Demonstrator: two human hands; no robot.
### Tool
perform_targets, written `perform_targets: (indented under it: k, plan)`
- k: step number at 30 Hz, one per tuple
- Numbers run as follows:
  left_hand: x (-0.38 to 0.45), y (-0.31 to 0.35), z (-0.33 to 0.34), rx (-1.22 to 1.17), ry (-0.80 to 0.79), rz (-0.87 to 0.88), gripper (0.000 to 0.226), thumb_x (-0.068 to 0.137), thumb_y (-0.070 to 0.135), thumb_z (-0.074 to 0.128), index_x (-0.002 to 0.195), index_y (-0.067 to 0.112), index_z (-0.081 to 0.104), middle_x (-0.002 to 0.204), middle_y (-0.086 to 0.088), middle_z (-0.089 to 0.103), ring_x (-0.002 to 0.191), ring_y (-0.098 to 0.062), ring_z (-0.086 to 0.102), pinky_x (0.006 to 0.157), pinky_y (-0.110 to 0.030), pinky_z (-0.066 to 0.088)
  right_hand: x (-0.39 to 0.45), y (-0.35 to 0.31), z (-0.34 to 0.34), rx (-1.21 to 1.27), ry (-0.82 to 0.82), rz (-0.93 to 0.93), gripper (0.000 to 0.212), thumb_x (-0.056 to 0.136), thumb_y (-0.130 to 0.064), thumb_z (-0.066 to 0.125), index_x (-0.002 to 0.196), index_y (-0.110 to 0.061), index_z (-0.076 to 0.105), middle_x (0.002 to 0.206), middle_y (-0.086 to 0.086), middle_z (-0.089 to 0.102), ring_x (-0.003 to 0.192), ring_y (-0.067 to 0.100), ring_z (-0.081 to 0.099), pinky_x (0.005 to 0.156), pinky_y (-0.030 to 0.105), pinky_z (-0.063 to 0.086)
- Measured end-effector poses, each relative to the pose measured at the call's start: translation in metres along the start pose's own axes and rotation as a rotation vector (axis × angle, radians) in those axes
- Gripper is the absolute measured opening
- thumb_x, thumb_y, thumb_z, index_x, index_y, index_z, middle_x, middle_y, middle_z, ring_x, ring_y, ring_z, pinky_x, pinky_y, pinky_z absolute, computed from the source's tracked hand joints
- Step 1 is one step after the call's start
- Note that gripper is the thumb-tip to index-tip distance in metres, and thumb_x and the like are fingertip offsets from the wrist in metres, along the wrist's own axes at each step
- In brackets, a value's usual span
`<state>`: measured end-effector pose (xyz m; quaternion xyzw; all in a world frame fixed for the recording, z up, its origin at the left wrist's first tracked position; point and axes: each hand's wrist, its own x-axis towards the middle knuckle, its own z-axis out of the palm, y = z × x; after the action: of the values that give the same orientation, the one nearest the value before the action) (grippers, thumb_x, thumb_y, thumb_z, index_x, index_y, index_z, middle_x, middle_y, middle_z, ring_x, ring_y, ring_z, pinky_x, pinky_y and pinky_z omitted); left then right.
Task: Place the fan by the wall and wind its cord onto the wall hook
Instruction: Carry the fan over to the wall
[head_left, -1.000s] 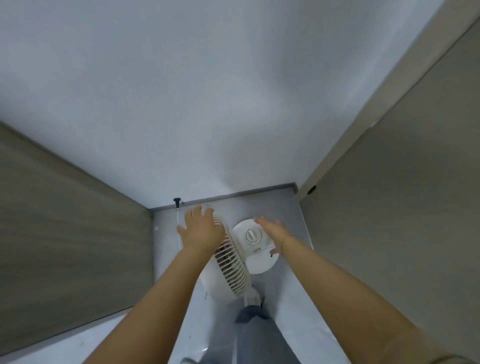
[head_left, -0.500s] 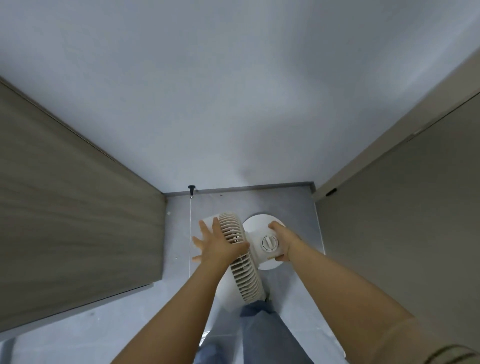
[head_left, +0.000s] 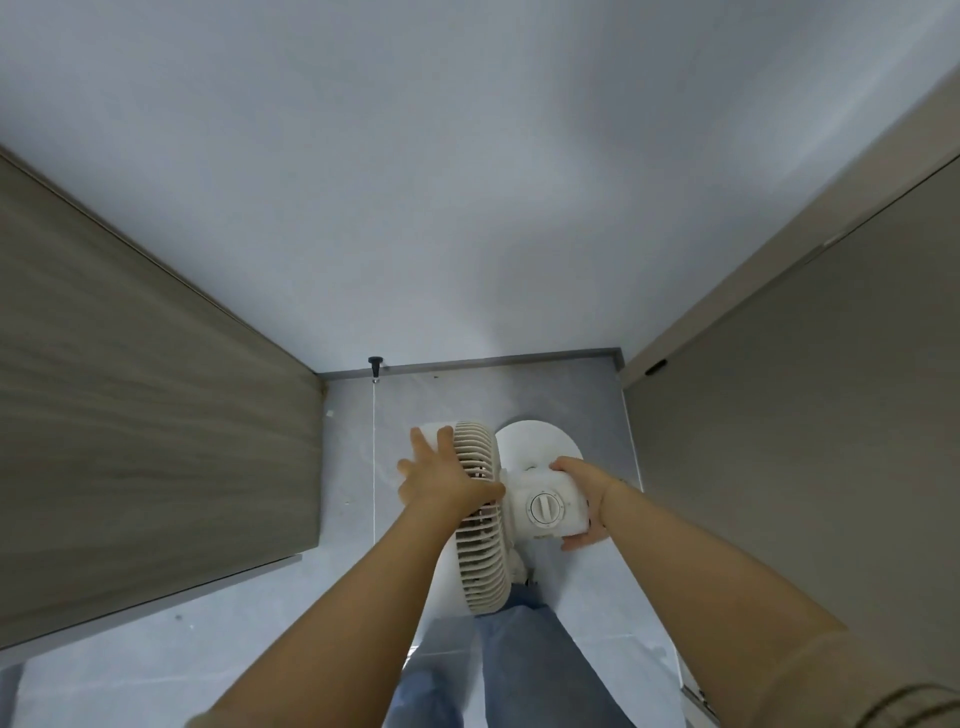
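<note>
Fan (head_left: 480, 519) gripped in both hands, over the far strip of floor (head_left: 353, 467) below the wall (head_left: 467, 208).

I note the left hand (head_left: 441, 480) clamping the grille rim, fingers spread flat on its front, thumb across the ribs. The right hand (head_left: 587, 499) wraps the motor housing beside the dial (head_left: 544, 508). The round base (head_left: 540, 441) points toward the wall; I cannot tell whether it touches the floor. A small black peg (head_left: 374, 361) stands at the floor's far edge, left of the fan.

Grey floor (head_left: 353, 519) carries a black peg (head_left: 374, 362) by baseboard.
</note>
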<state>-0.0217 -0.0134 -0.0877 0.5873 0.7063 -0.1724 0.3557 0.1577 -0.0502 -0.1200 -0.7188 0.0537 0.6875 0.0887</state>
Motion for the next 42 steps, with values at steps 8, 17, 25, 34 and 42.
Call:
perform_targets:
  k: [8,17,25,34,42]
  plan:
    - [-0.006,-0.032,-0.003,0.068,-0.098,0.027,0.107,0.063,0.061,0.072,0.145,0.033,0.009,0.148,-0.01,0.011,0.13,-0.033,0.032,0.1,-0.043,0.04,-0.001,0.039,0.023,0.198,-0.034,0.049,0.025,0.078,-0.036,0.059,0.085,-0.012,0.059,0.081,0.012,0.062,0.076,0.028,0.058,0.072,0.038,0.049]
    - [-0.022,-0.134,0.002,0.15,-0.074,0.193,0.108,0.063,0.069,0.067,0.145,0.032,0.009,0.147,-0.009,0.016,0.127,-0.033,0.041,0.099,-0.043,0.043,-0.008,0.116,0.1,0.372,-0.067,-0.044,0.023,0.083,-0.034,0.057,0.077,-0.012,0.057,0.073,0.01,0.059,0.066,0.024,0.058,0.056,0.031,0.055]
    - [-0.043,-0.23,0.025,0.154,-0.088,0.275,0.108,0.063,0.069,0.067,0.145,0.033,0.007,0.146,-0.007,0.015,0.125,-0.03,0.044,0.101,-0.044,0.046,0.013,0.205,0.163,0.484,-0.044,-0.089,0.028,0.082,-0.035,0.065,0.09,-0.01,0.058,0.084,0.015,0.062,0.077,0.028,0.06,0.071,0.041,0.054]
    - [-0.074,-0.247,0.015,0.198,-0.099,0.332,0.11,0.062,0.063,0.071,0.146,0.035,0.006,0.148,-0.008,0.013,0.126,-0.032,0.042,0.1,-0.044,0.045,-0.005,0.256,0.181,0.642,-0.056,-0.105,0.05,0.065,-0.035,0.076,0.108,-0.013,0.061,0.099,0.013,0.066,0.089,0.03,0.064,0.078,0.039,0.055]
    - [-0.16,-0.242,0.012,0.491,-0.071,0.379,0.108,0.066,0.071,0.061,0.149,0.03,0.006,0.151,-0.014,0.009,0.131,-0.038,0.034,0.102,-0.041,0.038,-0.047,0.332,0.188,0.765,-0.067,0.019,0.06,0.06,-0.029,0.081,0.113,-0.011,0.062,0.116,0.013,0.062,0.1,0.035,0.059,0.086,0.044,0.052]
